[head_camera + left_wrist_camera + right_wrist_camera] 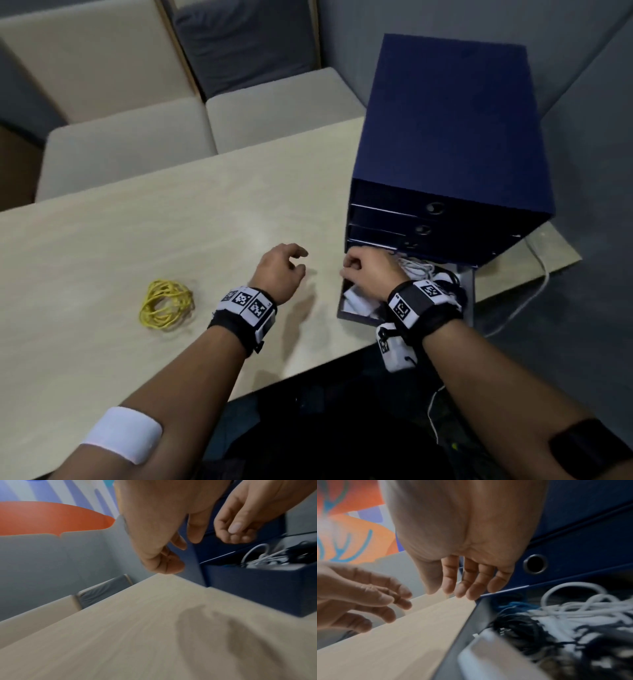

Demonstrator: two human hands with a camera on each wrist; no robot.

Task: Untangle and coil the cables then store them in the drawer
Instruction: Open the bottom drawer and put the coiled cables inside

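Yellow coil lies left of the open drawer, nearer the left hand.

On the tabletop (102, 240), the cabinet's (455, 137) bottom drawer (470, 294) already holds cables (573, 608). The right hand (371, 270) hovers over the drawer, fingers (471, 585) loosely curled, empty. The left hand (281, 270) hangs relaxed, empty, between the drawer and the yellow coil (166, 304).

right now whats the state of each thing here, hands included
bottom drawer: pulled open, white and black cables inside
upper drawers: closed
yellow cable: coiled, lying on the table, untouched
left hand: over the table, fingers loosely curled, holding nothing
right hand: over the open drawer's left edge, holding nothing
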